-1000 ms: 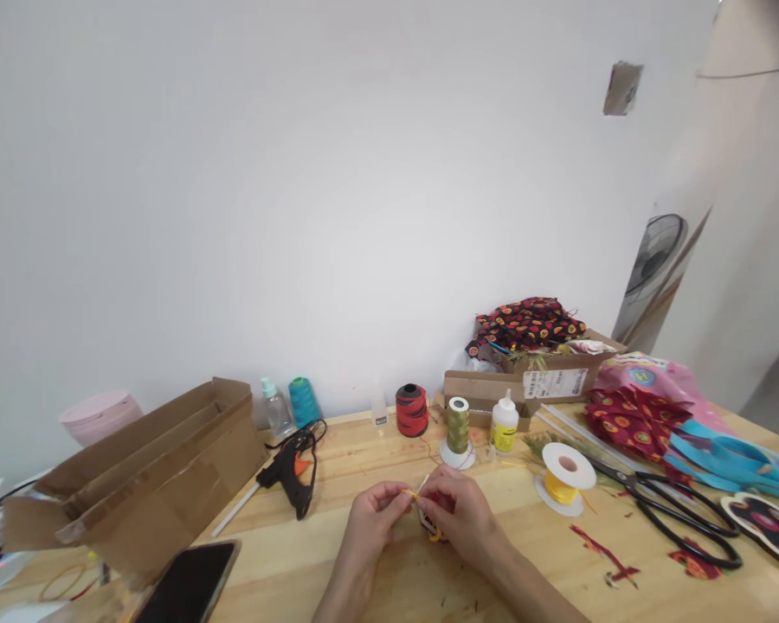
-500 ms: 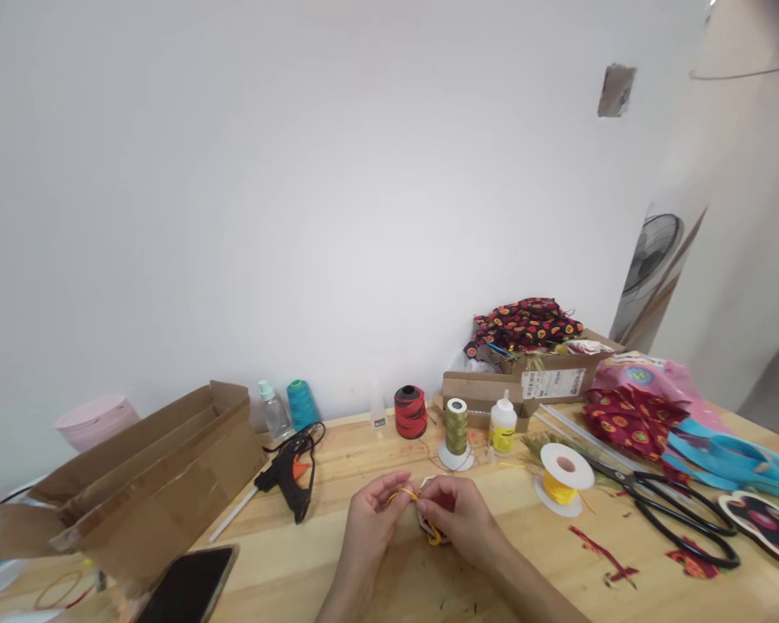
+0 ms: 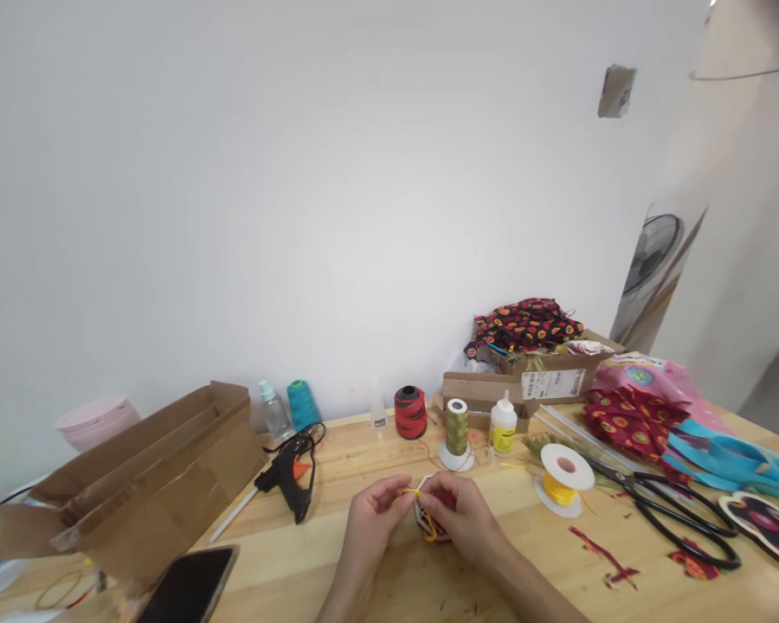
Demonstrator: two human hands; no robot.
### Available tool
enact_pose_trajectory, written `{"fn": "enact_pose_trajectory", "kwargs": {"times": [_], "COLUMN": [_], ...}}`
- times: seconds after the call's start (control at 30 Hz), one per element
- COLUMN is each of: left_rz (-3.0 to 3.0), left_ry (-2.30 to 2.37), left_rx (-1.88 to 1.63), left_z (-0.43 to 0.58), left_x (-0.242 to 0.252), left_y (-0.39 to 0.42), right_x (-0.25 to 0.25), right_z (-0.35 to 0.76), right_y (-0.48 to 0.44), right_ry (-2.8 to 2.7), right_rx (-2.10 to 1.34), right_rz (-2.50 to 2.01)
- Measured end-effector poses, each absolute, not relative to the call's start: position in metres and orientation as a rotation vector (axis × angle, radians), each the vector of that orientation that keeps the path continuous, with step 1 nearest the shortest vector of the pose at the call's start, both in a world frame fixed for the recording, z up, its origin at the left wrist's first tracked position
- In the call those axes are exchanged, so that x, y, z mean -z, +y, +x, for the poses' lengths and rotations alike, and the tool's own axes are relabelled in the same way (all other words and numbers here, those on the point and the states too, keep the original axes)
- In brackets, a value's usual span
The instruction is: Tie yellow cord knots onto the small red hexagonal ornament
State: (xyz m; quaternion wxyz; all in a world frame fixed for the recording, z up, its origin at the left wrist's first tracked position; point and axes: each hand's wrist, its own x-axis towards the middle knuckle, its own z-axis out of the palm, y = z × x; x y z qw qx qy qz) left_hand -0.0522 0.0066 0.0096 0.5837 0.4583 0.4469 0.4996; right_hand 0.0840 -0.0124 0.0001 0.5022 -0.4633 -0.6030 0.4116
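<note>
Both hands meet low in the middle of the view, above the wooden table. My left hand (image 3: 377, 517) pinches a yellow cord (image 3: 410, 491) between thumb and fingertips. Close against it, my right hand (image 3: 460, 519) is closed on the same cord near its other end. Under the right fingers is a small pale-edged piece with a dark pattern (image 3: 421, 522); a loop of the yellow cord hangs over it. The right fingers hide much of this piece, so I cannot tell whether they grip it too. A spool of yellow cord (image 3: 560, 491) stands to the right.
Black-handled scissors (image 3: 662, 502) and fabric scraps (image 3: 603, 558) lie right. Behind the hands stand a green thread spool (image 3: 456, 433), a red thread spool (image 3: 409, 412) and a glue bottle (image 3: 503, 426). Leftward are a glue gun (image 3: 290, 480), a cardboard box (image 3: 162, 484) and a phone (image 3: 188, 584).
The fingertips have shifted slightly and the yellow cord between them looks drawn shorter. More of the patterned piece shows below the cord. Everything else on the table stays put.
</note>
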Motion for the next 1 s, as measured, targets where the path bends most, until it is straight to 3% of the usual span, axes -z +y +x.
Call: {"fn": "enact_pose_trajectory", "kwargs": {"times": [0.2,1.0], "left_rz": [1.056,1.132], "left_ry": [0.977,1.006], "left_rx": [-1.126,-1.176], "left_z": [-0.0503,-0.0455], "left_x": [-0.0147,-0.0132], "left_y": [0.0039,0.0041], "right_x": [-0.0097,-0.0025], "right_z": [0.0828,0.0848], "right_y": [-0.0111,-0.0119], "right_ry": [-1.290,-1.392], "right_rx": [-1.207,-0.962], "right_rz": [-1.044,-1.148]}}
